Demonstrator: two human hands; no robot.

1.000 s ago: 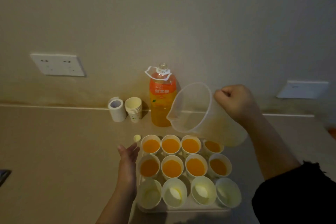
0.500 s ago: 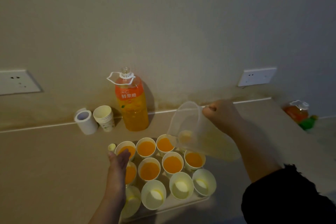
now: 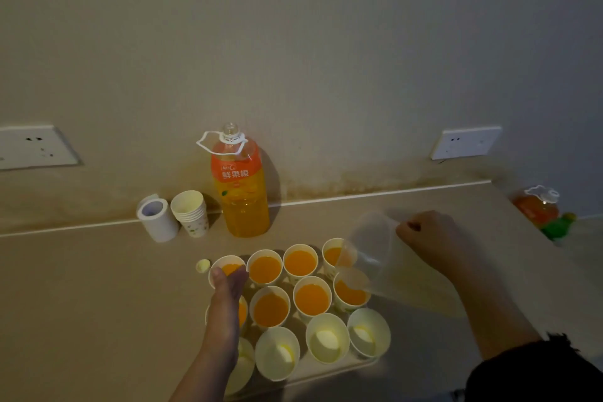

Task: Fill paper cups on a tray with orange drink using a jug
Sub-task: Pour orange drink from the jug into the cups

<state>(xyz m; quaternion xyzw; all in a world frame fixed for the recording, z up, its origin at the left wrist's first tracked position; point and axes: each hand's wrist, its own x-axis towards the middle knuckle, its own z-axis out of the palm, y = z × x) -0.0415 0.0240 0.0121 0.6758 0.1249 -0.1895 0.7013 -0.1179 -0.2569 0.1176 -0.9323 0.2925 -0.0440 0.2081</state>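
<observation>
The right hand (image 3: 427, 237) is closed around the handle of the clear jug (image 3: 378, 258), which is tilted with its spout above the filled cups at the tray's right side. The left hand (image 3: 226, 297) lies flat, fingers extended, holding nothing, over the left cups on the tray (image 3: 326, 372). Eight paper cups (image 3: 311, 299) hold orange drink; the near row holds none, and the orange bottle (image 3: 239, 186) stands on the surface (image 3: 81, 303) behind.

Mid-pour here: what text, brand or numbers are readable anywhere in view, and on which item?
"鲜果橙": large white characters on the orange label of the big orange drink bottle by the wall.
Small logo line above those characters: too blurred to read.
Stacked paper cups: a printed pattern, no legible words.
Jug: no readable markings.
Small bottle at far right: blurred, unreadable.
</observation>
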